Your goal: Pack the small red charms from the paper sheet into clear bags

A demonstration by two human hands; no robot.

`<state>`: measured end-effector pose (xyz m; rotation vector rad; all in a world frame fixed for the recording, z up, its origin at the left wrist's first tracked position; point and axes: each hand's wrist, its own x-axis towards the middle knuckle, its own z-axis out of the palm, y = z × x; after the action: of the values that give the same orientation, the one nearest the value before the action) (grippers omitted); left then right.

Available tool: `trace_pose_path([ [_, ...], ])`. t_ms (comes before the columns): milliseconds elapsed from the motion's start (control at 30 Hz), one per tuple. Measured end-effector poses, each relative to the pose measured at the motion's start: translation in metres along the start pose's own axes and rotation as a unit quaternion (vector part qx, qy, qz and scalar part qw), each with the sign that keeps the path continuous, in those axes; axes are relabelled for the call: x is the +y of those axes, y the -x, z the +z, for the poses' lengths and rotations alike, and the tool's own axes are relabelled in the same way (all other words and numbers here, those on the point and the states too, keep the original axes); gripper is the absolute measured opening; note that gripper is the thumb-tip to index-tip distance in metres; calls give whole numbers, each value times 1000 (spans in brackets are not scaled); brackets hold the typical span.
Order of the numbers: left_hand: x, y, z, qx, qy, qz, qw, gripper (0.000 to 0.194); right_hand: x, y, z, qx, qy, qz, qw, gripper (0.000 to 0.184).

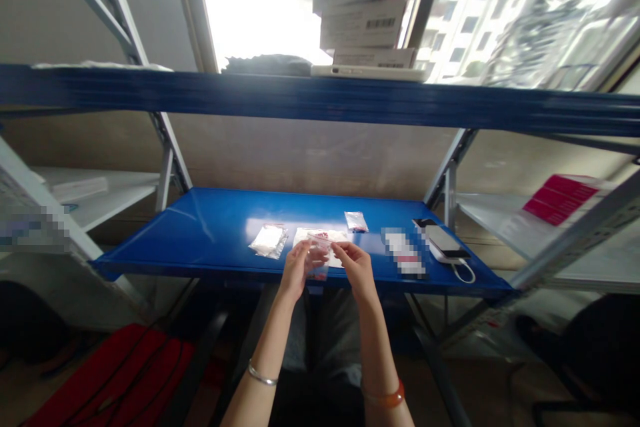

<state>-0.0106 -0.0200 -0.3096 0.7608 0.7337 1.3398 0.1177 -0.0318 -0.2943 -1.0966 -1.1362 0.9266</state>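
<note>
My blue steel shelf [165, 240] carries a clear plastic bag of something white [269, 241] at its left and a flat white packet [320, 235] just before me. Farther along lie a small silvery sachet [357, 221], a blurred white strip [404, 253], and a flat grey device [443, 242] with a white cable [465, 273].

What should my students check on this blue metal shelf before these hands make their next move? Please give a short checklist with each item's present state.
1. Grip: the left hand and right hand both hold the small clear plastic bag: ok.
2. Bag contents: something reddish shows inside, too blurred to identify: cannot tell.
3. Bag closure: whether it is sealed: cannot tell.
4. Neighbouring items: the clear bag of white contents lies apart from the hands: ok.
5. Loose cable: the white cable lies at the far right of the blue metal shelf, away from the hands: ok.
</note>
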Motion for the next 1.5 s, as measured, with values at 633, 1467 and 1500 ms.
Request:
trace_pose_path([
  [633,6,-1,-10,-7,-93,90,992,35,5,-3,3,-31,8,-24,999,34],
  [1467,19,8,1,86,-177,177,964,23,11,-3,3,-12,20,-61,998,30],
  [1500,19,7,0,91,-173,172,966,23,10,-3,3,-13,20,-59,998,30],
])
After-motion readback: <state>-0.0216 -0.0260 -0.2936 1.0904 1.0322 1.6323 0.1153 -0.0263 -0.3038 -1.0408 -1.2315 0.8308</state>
